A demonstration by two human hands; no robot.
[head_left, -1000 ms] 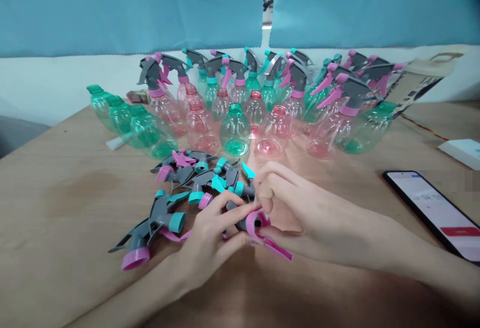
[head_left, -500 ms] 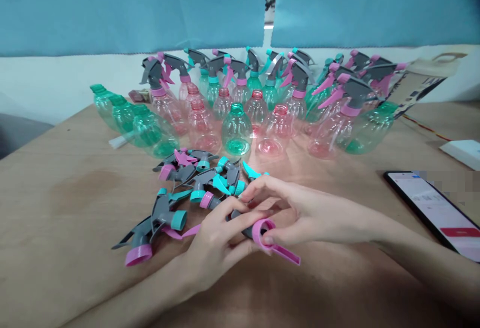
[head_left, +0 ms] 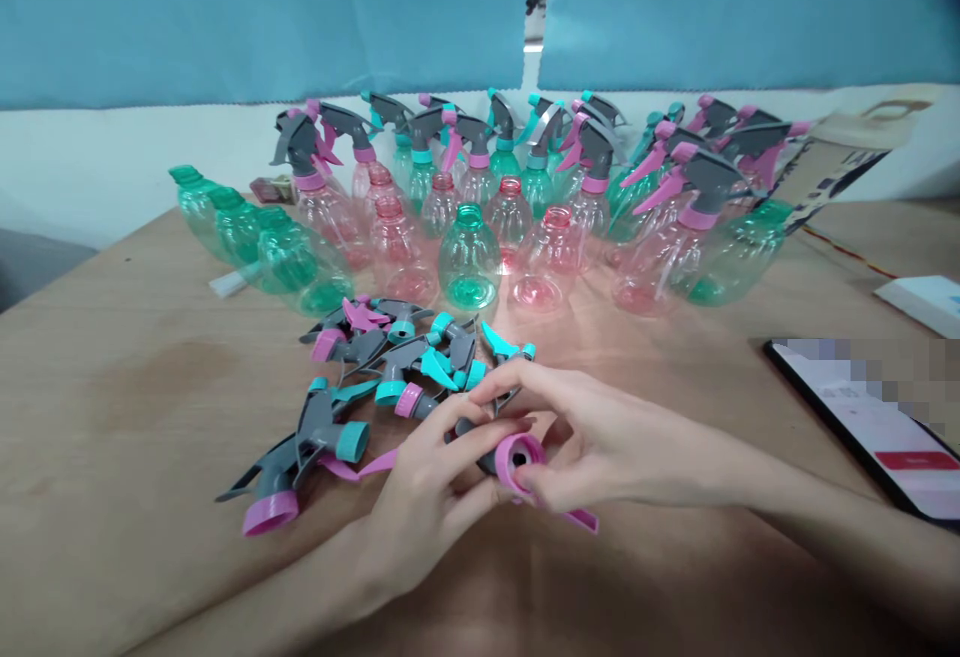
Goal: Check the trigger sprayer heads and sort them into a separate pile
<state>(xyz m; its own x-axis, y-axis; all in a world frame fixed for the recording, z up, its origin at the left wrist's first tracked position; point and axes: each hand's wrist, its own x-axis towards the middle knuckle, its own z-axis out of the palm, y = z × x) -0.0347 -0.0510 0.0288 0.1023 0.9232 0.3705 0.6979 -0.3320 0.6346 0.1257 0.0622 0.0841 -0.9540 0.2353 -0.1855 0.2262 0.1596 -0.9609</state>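
Both hands grip one grey trigger spray head with a pink collar (head_left: 517,459), just above the table near the front. Its collar opening faces me, and a pink trigger sticks out below to the right. My left hand (head_left: 439,477) is closed around the grey body, which its fingers partly hide. My right hand (head_left: 574,437) pinches the pink collar, thumb at the rim and fingers curled behind. Just beyond lies a pile of loose spray heads (head_left: 405,357) with pink or turquoise collars. Another pair of spray heads (head_left: 300,457) lies left of my left hand.
Green bottles without tops (head_left: 469,262) and pink ones (head_left: 540,262) stand behind the pile. Farther back are several bottles with spray heads fitted (head_left: 592,167). A phone (head_left: 862,427) lies at the right, near a white box (head_left: 922,302). A tall printed container (head_left: 840,162) leans at the back right.
The pink collar has turned slightly in my fingers, and its opening faces me more. The trigger now shows less below my right thumb. The whole view has shifted a little.
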